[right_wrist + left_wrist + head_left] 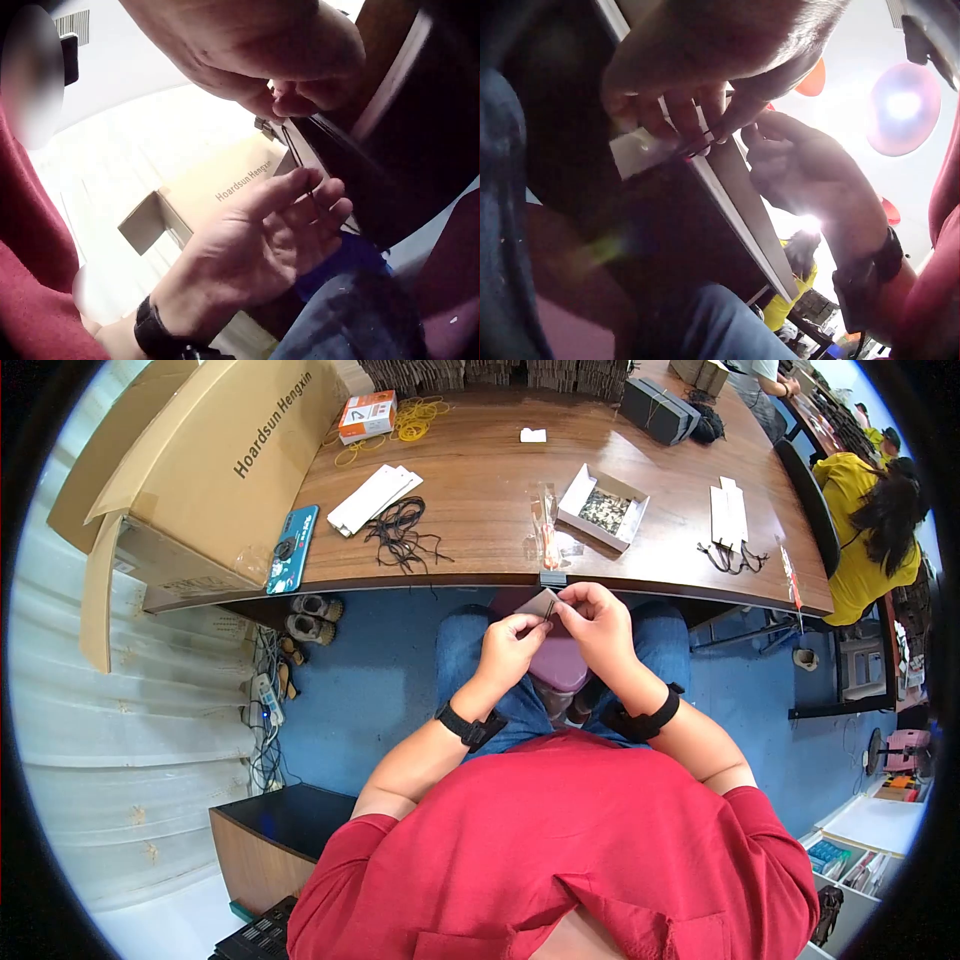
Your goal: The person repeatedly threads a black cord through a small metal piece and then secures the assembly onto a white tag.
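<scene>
Just beyond the table's front edge, over the lap, my left hand (508, 650) pinches a small white card tag (541, 603). A thin black cord (292, 146) runs from the left thumb and fingers up to my right hand (597, 628). The right thumb and forefinger pinch the cord's other end, close by the tag. In the left wrist view the white tag (639, 152) sticks out past the left fingers, with the dark cord crossing near the fingertips. Part of the tag is hidden behind the fingers.
On the table (460, 480) lie white tags (375, 500), black cords (403, 532), a white box of small pieces (603, 507), more corded tags (728, 515) and a blue phone (293, 550). A big carton (220, 470) stands left. A person in yellow (865, 530) sits right.
</scene>
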